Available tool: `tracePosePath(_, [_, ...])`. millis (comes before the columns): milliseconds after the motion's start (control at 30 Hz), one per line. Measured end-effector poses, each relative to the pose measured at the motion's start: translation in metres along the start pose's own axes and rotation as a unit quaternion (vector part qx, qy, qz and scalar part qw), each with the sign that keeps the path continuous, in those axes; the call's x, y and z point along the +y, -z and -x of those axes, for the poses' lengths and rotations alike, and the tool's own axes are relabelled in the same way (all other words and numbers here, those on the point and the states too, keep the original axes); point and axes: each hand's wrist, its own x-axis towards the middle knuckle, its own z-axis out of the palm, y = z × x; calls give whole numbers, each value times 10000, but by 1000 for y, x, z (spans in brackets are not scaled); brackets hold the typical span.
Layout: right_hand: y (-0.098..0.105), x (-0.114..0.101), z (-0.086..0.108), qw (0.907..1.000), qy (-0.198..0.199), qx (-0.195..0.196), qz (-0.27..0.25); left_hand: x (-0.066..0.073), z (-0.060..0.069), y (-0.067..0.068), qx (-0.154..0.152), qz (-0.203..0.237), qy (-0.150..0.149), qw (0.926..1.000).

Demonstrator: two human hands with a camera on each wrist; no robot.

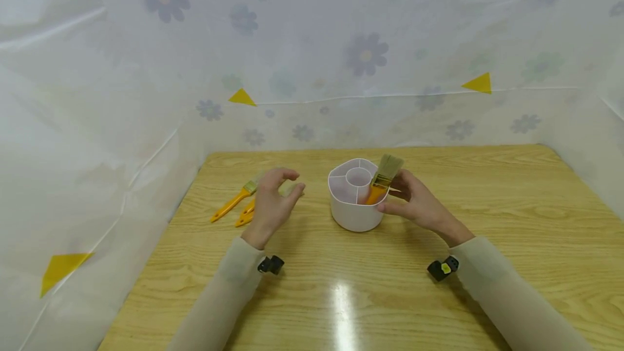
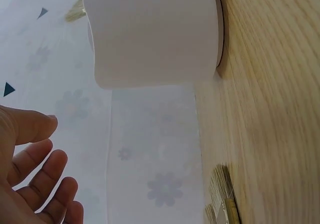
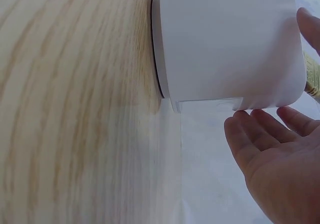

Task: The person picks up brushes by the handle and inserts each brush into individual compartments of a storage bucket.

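The white pot [image 1: 356,218], near the far edge of the desk [image 1: 317,302], seems light, stiff, slippery; better hold opposite walls. The right hand [image 1: 418,202] grips its side; the left hand [image 1: 272,202] is empty, relaxed.

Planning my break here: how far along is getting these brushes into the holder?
Early on, it seems. Done: one brush leans in the white holder, bristles up. In hand: the right hand touches the holder; the left hand holds nothing. Remaining: the other brushes lying on the table by the left hand, probably still to go in.
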Motion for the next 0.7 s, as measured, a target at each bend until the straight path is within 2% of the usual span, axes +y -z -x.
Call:
tracePosePath(300, [-1,1,1,9999,-151,41,51,-6,-1,8,62,39,121,9999])
tracePosePath(700, [-2,0,0,9992,-156,227,281,-14,0,10,-83,-35,266,9996])
